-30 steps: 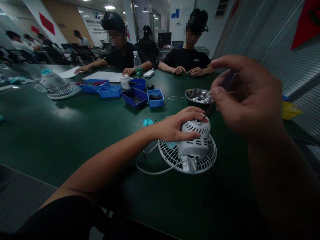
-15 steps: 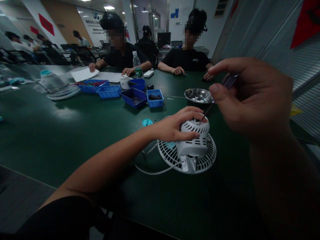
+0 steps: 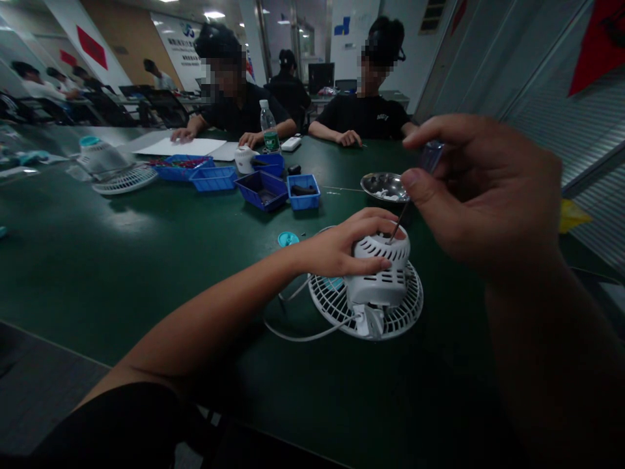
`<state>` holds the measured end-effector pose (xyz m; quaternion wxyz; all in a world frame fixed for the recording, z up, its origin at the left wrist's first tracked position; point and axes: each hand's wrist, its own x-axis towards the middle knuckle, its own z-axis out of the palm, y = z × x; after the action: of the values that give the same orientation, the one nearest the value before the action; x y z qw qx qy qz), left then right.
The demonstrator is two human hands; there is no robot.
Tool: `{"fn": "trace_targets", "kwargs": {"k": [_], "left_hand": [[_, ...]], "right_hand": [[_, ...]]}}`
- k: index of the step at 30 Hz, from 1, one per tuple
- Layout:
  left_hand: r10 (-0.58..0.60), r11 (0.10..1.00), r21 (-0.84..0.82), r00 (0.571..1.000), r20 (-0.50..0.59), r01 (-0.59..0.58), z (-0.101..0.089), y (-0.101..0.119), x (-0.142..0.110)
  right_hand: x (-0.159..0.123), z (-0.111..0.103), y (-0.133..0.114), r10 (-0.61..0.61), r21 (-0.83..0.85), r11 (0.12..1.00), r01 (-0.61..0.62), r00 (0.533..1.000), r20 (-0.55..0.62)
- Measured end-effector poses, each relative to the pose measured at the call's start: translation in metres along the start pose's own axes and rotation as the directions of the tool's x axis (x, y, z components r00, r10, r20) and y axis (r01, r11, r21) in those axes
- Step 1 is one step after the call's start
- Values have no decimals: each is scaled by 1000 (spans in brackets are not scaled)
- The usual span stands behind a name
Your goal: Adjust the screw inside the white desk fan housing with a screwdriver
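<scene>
Fan housing (image 3: 378,286), white and slotted, is seen on the tabletop (image 3: 146,273) in front of the person, with its back part turned upward. It is rested upon a round white grille (image 3: 416,303), and the two appear to be joined, although the joint itself is covered from view. A white bracket (image 3: 368,320) is seen at its near side, from which the cable (image 3: 303,340) is led away to the left and is not cut off.

At the top opening, work appears to be in progress and not finished, because the screwdriver (image 3: 431,156) is pointed down into it. Its tip is hidden, so it cannot be told whether a screw is being loosened or tightened, nor how many screws are left. The screwdriver is held by its handle between the bent fingers and thumb of the right hand (image 3: 498,189). The housing is gripped by the left hand (image 3: 336,251), which is partly open and spread, with the thumb along the near side and the fingers over the top.

A turquoise cap (image 3: 288,239) is lying apart on the tabletop, so it is not fitted to anything. White pieces are contained in the metal bowl (image 3: 370,187) beyond, untouched by either hand.
</scene>
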<state>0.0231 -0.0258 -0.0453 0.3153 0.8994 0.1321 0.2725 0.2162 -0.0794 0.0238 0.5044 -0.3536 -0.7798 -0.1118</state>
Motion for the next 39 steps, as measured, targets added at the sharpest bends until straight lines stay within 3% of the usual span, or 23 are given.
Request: {"fn": "trace_targets", "kwargs": {"k": [11, 18, 24, 28, 32, 39], "left_hand": [[-13, 1000, 9, 1000, -3, 13, 0, -1, -1], [5, 1000, -11, 1000, -10, -5, 2, -3, -1], [23, 1000, -5, 1000, -13, -23, 3, -3, -2], [38, 999, -3, 999, -20, -38, 3, -5, -2], [30, 999, -14, 999, -19, -31, 4, -7, -2], [29, 1000, -9, 999, -15, -29, 3, -5, -2]], "right_hand": [[0, -1, 1, -41, 17, 999, 41, 999, -5], [-1, 0, -2, 10, 26, 1000, -9, 999, -33], [-1, 2, 5, -1, 131, 991, 0, 1000, 4], [1, 0, 3, -51, 64, 997, 52, 999, -14], [1, -3, 1, 5, 27, 1000, -4, 999, -35], [1, -4, 5, -1, 57, 998, -1, 1000, 30]]}}
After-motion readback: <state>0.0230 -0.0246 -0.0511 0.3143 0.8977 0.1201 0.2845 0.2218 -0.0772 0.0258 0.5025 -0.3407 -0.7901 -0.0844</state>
